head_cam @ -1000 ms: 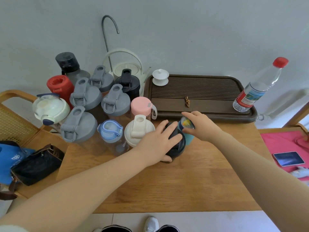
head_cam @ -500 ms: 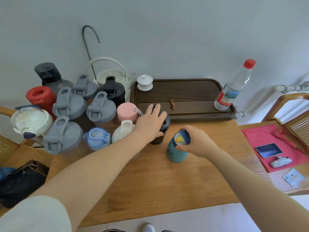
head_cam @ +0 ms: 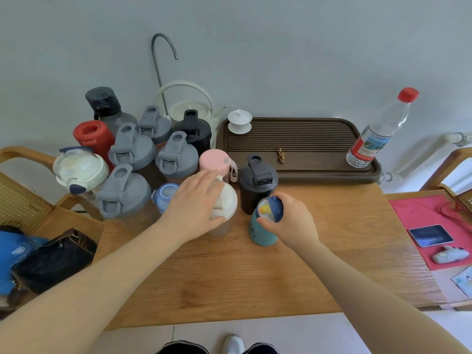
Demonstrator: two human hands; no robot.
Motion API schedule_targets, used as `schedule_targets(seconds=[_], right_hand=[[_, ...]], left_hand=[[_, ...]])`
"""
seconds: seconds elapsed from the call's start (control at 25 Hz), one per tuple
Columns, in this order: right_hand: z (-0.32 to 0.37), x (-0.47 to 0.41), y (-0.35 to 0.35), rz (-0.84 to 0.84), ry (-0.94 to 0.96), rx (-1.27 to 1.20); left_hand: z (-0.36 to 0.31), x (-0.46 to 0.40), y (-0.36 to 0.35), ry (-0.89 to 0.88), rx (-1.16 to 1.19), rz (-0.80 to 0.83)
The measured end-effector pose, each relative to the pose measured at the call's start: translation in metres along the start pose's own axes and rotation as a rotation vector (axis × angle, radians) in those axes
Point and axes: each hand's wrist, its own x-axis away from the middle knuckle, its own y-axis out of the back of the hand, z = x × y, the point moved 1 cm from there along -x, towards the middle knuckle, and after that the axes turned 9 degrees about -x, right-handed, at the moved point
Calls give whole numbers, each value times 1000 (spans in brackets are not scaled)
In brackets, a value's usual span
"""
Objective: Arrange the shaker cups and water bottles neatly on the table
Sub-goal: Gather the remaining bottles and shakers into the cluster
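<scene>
Several shaker cups and bottles crowd the back left of the wooden table (head_cam: 255,277). My left hand (head_cam: 196,205) rests over the lid of a white-lidded shaker cup (head_cam: 227,200), thumb and fingers around it. My right hand (head_cam: 291,221) grips the top of a teal bottle (head_cam: 258,231) with a dark blue cap, standing upright. A black shaker cup (head_cam: 256,185) stands free just behind the teal bottle, against the tray. A pink-lidded cup (head_cam: 215,160), a light blue bottle (head_cam: 164,194) and grey-lidded shakers (head_cam: 122,192) stand to the left.
A dark tea tray (head_cam: 306,169) lies at the back with a white lidded cup (head_cam: 239,121) and a clear red-capped water bottle (head_cam: 378,134). A white kettle (head_cam: 189,108) is behind the cups. A black bag (head_cam: 51,259) sits left; a red cloth (head_cam: 434,215) with a phone right.
My left hand let go of the black shaker cup, now standing by the tray, and moved left onto the white-lidded cup. My right hand still holds the teal bottle.
</scene>
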Motion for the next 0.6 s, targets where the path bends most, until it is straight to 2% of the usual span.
schedule_targets(seconds=[0.12, 0.36, 0.52, 0.56, 0.6], right_hand=[[8, 1, -9, -31, -11, -50], [21, 5, -19, -2, -24, -190], [15, -11, 11, -185, -71, -310], [10, -19, 19, -152, -113, -407], [4, -26, 23, -50, -167, -493]], left_hand=[[5, 16, -8, 16, -12, 52], [0, 17, -15, 36, -58, 4], [-1, 17, -20, 47, -100, -39], [-3, 17, -19, 42, -102, -34], [-5, 15, -18, 37, -100, -27]])
